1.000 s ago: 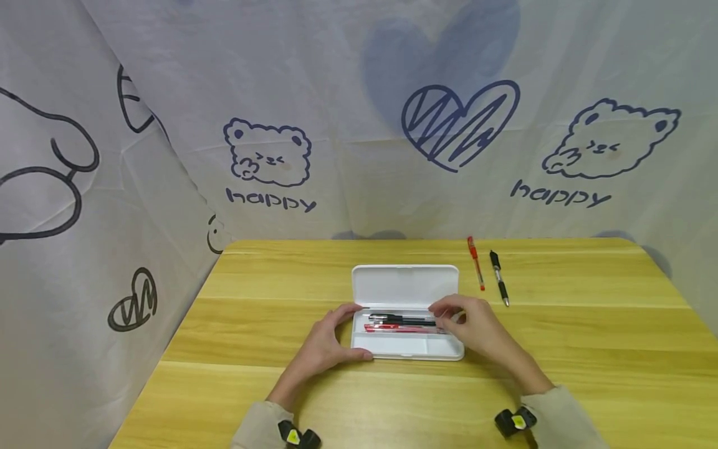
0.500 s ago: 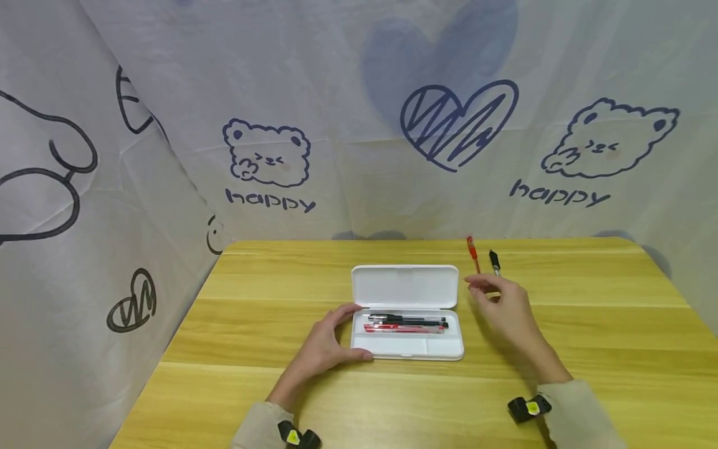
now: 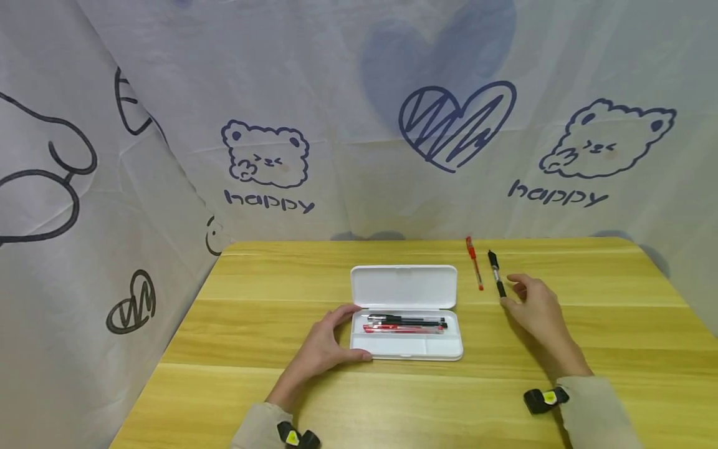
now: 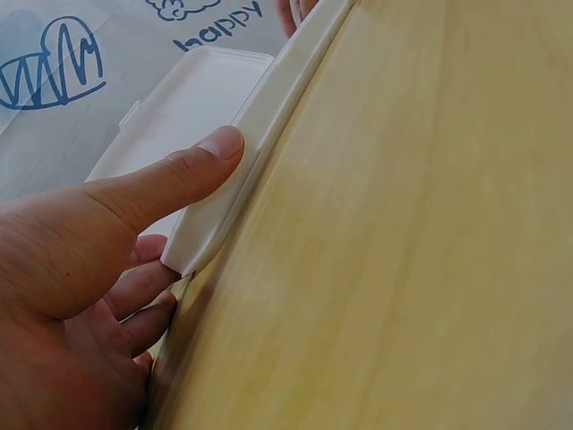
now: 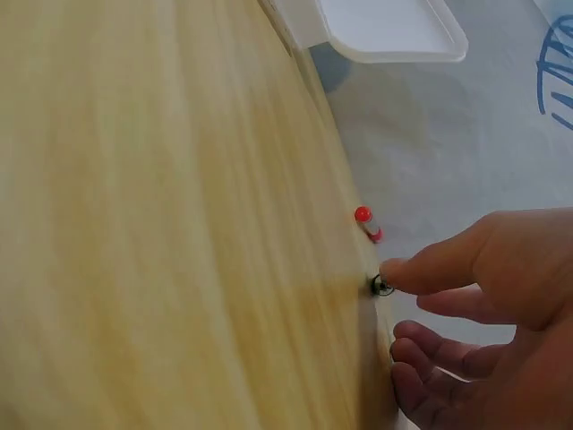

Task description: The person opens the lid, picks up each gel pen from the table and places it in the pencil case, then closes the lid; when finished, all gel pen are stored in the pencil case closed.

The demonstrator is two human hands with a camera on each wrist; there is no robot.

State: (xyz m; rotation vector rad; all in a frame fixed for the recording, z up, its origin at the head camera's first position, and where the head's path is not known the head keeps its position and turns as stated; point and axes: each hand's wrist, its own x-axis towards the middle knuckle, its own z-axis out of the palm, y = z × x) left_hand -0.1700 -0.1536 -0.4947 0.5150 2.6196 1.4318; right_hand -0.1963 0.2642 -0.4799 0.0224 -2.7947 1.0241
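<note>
The black pen (image 3: 497,273), lying to the right of the case (image 3: 392,345) the left hand (image 3: 323,345) grips, looks light, stiff and smooth, best pinched mid-barrel, the right hand (image 3: 536,312) spread beside its near end.

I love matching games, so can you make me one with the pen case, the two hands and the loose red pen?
Things
1. pen case
2. left hand
3. right hand
4. loose red pen

Places and states
A. at the near end of the loose black pen
B. white and open
C. lying between the pen case and the loose black pen
D. gripping one end of the pen case

Right pairs: 1-B, 2-D, 3-A, 4-C
</note>
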